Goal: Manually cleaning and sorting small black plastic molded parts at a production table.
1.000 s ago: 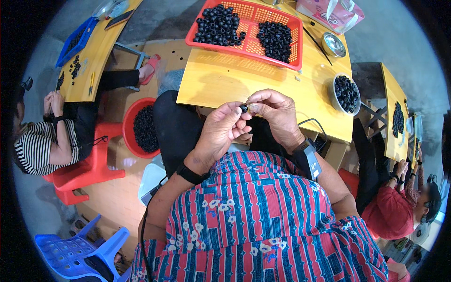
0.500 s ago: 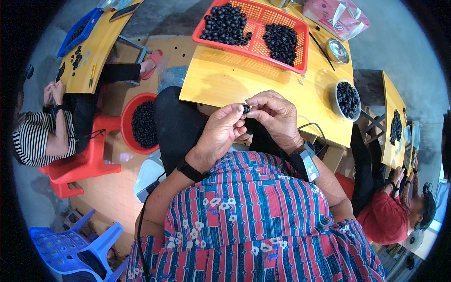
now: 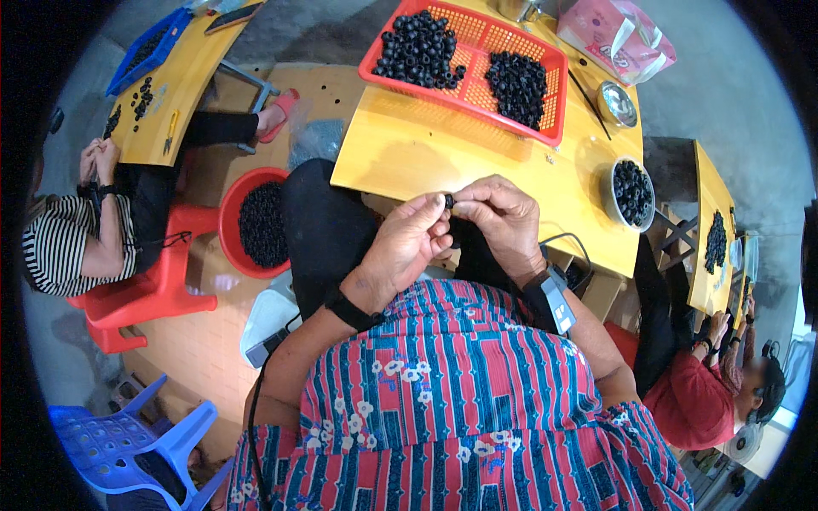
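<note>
A small black ring-shaped part (image 3: 449, 202) is pinched between my two hands, just off the near edge of the yellow table (image 3: 400, 162). My left hand (image 3: 405, 238) grips it between thumb and forefinger, the other fingers curled. From the other side, the thumb and forefinger of my right hand (image 3: 503, 220) close on it too. Fingertips hide most of its surface. Beyond my hands, a red plastic basket (image 3: 467, 104) on the table bears two heaps of similar black parts, one in each half. A round bowl (image 3: 610, 198) of such parts stands near the table's right edge.
Left of my leg, a red tub (image 3: 228, 204) full of small black parts sits on the floor. A metal bowl (image 3: 615, 104), a dark stick (image 3: 590, 106) and a pink bag (image 3: 618, 38) lie at the far right. People work at tables on both sides. A blue chair (image 3: 136, 447) stands lower left.
The view has shifted slightly, so the table and basket sit a little lower and further right. My hands keep hold of the black part, which has turned a little between the fingertips.
</note>
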`<action>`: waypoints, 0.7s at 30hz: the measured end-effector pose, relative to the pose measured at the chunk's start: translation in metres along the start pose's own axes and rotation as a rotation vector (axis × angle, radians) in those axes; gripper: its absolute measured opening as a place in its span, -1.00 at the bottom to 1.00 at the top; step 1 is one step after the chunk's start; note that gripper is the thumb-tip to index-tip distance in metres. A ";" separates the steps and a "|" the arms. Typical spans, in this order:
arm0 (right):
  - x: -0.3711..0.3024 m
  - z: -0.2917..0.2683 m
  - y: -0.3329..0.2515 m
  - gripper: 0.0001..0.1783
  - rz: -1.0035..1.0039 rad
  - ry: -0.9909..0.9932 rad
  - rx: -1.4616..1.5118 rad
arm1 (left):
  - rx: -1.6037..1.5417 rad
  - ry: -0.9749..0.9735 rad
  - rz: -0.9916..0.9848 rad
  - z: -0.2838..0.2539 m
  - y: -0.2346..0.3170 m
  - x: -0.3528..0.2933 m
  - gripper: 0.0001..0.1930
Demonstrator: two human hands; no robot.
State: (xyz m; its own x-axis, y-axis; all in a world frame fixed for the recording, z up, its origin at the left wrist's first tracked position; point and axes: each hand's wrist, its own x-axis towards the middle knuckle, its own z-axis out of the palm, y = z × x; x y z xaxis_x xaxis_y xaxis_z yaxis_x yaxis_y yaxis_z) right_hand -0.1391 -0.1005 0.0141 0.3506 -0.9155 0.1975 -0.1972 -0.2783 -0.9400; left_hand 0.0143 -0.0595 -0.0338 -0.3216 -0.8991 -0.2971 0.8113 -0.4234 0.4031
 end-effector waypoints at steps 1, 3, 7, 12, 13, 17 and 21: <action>-0.003 0.001 -0.003 -0.86 0.058 0.011 0.005 | 0.007 -0.004 0.011 -0.002 -0.004 -0.004 -0.87; -0.007 0.001 0.001 -0.82 0.093 0.027 0.022 | 0.022 -0.011 -0.011 0.005 -0.003 -0.004 -0.85; 0.004 -0.001 -0.002 -0.79 -0.074 -0.054 -0.079 | 0.011 -0.029 -0.028 0.006 0.003 -0.004 -0.79; 0.015 -0.008 -0.007 -0.82 -0.102 -0.208 -0.126 | 0.089 -0.076 -0.033 0.004 0.011 -0.002 -0.77; 0.017 -0.009 -0.008 -0.82 -0.102 -0.202 -0.130 | 0.091 -0.081 -0.036 0.004 0.014 0.000 -0.77; 0.023 -0.015 -0.010 -0.83 -0.077 -0.287 -0.069 | 0.244 -0.092 -0.043 0.006 0.026 0.002 -0.78; 0.036 -0.025 -0.020 -0.83 -0.105 -0.382 -0.053 | 0.303 -0.121 -0.047 0.006 0.032 0.006 -0.82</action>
State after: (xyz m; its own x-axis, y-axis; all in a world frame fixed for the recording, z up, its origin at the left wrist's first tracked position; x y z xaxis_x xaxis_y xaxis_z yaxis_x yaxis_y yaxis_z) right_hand -0.1455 -0.1356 0.0474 0.6844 -0.7103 0.1645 -0.1856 -0.3879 -0.9028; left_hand 0.0355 -0.0789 -0.0180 -0.4255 -0.8770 -0.2233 0.6181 -0.4619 0.6361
